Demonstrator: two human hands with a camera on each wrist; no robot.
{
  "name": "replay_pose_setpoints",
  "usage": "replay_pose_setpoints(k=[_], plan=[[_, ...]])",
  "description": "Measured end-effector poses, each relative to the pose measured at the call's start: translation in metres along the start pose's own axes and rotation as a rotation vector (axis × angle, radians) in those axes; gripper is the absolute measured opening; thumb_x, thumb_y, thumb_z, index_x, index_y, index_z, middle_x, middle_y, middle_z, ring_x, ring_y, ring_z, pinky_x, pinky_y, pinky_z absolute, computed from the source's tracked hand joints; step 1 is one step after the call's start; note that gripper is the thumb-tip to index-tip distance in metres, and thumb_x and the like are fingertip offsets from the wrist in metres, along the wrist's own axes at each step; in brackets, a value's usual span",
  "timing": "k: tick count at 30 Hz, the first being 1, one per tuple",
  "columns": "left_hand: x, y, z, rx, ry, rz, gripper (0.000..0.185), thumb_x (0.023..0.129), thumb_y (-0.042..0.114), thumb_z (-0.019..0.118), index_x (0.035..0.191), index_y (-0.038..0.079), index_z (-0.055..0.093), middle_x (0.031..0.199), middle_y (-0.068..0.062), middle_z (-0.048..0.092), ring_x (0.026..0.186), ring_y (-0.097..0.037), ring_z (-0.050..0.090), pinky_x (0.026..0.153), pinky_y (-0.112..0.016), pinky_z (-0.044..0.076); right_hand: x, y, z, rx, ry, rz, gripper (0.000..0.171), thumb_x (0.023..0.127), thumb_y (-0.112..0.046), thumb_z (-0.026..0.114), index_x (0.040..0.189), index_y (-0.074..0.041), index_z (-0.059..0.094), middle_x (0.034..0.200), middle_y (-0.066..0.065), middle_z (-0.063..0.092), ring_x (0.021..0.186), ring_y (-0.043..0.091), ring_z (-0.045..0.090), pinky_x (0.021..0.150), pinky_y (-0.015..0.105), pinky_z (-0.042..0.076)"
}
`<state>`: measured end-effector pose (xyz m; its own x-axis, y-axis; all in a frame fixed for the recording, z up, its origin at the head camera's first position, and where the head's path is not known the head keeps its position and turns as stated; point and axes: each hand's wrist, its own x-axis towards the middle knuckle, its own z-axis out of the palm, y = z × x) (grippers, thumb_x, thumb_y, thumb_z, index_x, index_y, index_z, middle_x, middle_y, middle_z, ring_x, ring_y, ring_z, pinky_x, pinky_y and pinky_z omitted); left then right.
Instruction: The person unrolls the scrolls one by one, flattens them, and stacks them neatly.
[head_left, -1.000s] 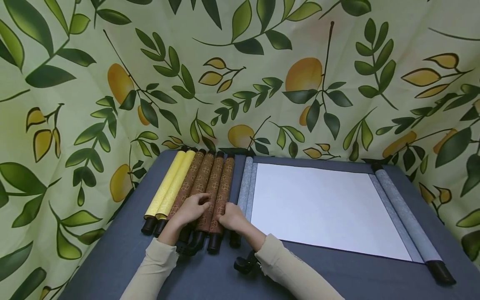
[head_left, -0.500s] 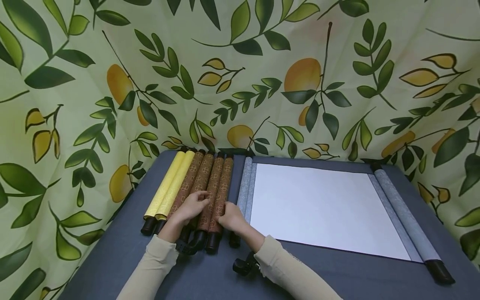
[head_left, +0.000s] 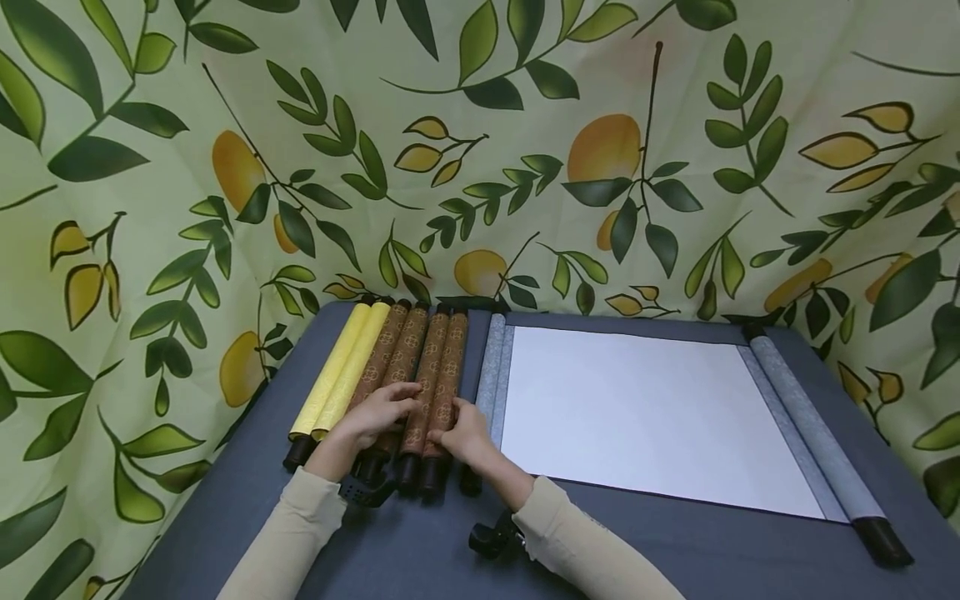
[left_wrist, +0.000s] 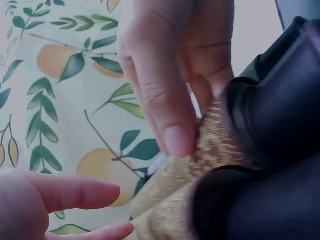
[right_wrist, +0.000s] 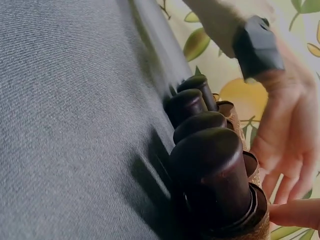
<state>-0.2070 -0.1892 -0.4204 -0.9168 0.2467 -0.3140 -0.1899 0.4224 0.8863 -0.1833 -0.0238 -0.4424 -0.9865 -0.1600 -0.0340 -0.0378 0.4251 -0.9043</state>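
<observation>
- Left hand [head_left: 372, 419] and right hand [head_left: 459, 433]: fingers relaxed, resting on the brown patterned rolled scrolls [head_left: 420, 375], gripping nothing.
- Scrolls lie at the left of the grey worktop [head_left: 225, 517], between yellow rolled scrolls [head_left: 341, 371] and an unrolled white scroll [head_left: 637, 408].
- Risk: uneven pressure could roll the scrolls apart.

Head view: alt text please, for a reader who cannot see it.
Two hands, left hand and right hand, rest on brown patterned rolled scrolls beside two yellow rolled scrolls on a dark blue table. To their right lies an unrolled scroll with a blank white panel; a leaf-and-fruit cloth hangs behind.
</observation>
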Motion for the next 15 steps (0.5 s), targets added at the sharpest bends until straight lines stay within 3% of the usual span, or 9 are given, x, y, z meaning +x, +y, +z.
replay_pose_setpoints(k=[5,9,15], plan=[[-0.003,-0.004,0.003,-0.043,0.026,0.019,0.060,0.093,0.007,0.058,0.147,0.000,0.033,0.153,-0.027,0.030,0.128,-0.041,0.047,0.088,-0.040,0.053,-0.002,0.000,-0.008,0.090,-0.032,0.043,0.072,0.079,-0.003,0.073,0.137,0.018,0.037,0.118,0.031,0.060,0.105,0.040,0.064,0.080,0.040,0.057],[-0.004,-0.003,0.006,-0.051,0.081,0.043,0.068,0.088,0.005,0.064,0.148,0.002,0.032,0.152,-0.027,0.030,0.123,-0.038,0.051,0.079,-0.030,0.051,-0.003,-0.002,-0.017,0.145,-0.053,0.045,0.071,0.080,0.000,0.072,0.139,0.017,0.036,0.120,0.031,0.058,0.105,0.040,0.063,0.077,0.037,0.057],[-0.006,0.002,0.015,-0.147,0.166,-0.031,0.072,0.085,0.005,0.068,0.147,-0.002,0.033,0.141,-0.028,0.035,0.115,-0.030,0.052,0.073,-0.022,0.047,-0.006,0.000,-0.028,0.155,-0.051,0.073,0.069,0.079,-0.001,0.072,0.139,0.013,0.040,0.122,0.029,0.058,0.103,0.035,0.063,0.079,0.036,0.056]])
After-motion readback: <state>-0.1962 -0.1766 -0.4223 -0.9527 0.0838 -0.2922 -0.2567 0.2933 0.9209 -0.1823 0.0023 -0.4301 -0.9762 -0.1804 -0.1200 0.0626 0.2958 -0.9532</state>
